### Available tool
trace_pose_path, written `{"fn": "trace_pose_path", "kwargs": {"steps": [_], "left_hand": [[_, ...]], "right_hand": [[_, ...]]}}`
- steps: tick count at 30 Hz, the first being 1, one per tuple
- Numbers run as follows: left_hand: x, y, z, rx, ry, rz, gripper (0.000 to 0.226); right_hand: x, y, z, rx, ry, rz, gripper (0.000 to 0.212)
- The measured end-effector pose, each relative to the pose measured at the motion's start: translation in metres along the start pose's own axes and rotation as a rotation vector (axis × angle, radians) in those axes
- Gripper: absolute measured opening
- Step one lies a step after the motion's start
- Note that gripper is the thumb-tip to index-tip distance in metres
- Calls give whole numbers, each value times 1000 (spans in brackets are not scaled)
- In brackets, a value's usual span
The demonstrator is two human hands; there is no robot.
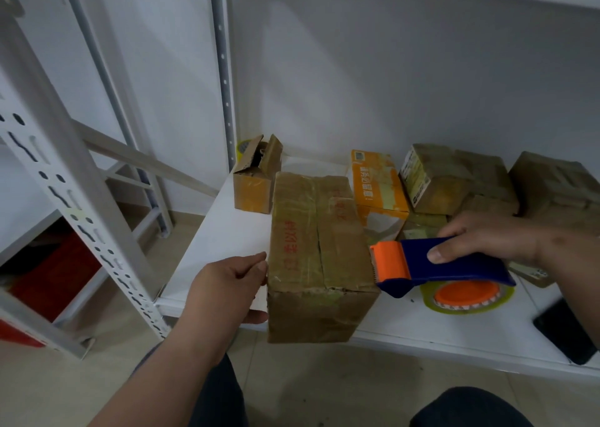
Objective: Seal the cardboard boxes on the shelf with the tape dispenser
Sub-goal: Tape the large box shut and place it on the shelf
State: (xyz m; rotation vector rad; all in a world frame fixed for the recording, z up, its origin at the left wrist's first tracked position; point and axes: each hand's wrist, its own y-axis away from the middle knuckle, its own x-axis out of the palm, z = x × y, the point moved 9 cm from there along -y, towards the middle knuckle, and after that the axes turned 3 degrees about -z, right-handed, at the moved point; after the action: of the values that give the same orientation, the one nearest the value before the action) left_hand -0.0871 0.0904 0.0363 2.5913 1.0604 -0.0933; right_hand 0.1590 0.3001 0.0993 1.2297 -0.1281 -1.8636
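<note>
A long brown cardboard box (pixel 318 248) with red print lies on the white shelf (pixel 227 238), its near end jutting over the front edge. My left hand (pixel 227 287) holds the box's left side near the front corner, thumb under it. My right hand (pixel 493 238) grips the blue and orange tape dispenser (pixel 441 267), whose orange blade end sits just right of the box's top edge. The yellowish tape roll (pixel 467 296) hangs under the dispenser.
A small open-flapped box (pixel 256 179) stands at the back left, an orange and white carton (pixel 376 189) and several brown boxes (pixel 454 176) at the back right. A black phone (pixel 565 332) lies at the shelf's right front. A white slotted upright (pixel 74 212) stands to the left.
</note>
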Motion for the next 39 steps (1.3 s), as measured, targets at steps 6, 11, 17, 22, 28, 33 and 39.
{"fn": "trace_pose_path", "kwargs": {"steps": [6, 11, 17, 22, 28, 33, 39], "left_hand": [[8, -3, 9, 23, -449, 56, 50], [12, -3, 22, 27, -316, 86, 43], [35, 28, -57, 704, -671, 74, 67], [93, 41, -45, 849, -1305, 311, 78], [99, 28, -38, 868, -1399, 335, 78], [101, 27, -40, 862, -1404, 363, 80], [100, 24, -39, 837, -1402, 370, 82]], "right_hand": [[4, 2, -5, -16, -59, -21, 65], [6, 2, -10, -13, -99, -53, 83], [5, 2, -9, -35, -85, -54, 75], [7, 5, -9, -39, -85, -42, 65], [15, 1, -25, -42, -155, -23, 91], [15, 2, -39, -57, -290, -1, 94], [5, 12, -71, -4, -337, -38, 103]]}}
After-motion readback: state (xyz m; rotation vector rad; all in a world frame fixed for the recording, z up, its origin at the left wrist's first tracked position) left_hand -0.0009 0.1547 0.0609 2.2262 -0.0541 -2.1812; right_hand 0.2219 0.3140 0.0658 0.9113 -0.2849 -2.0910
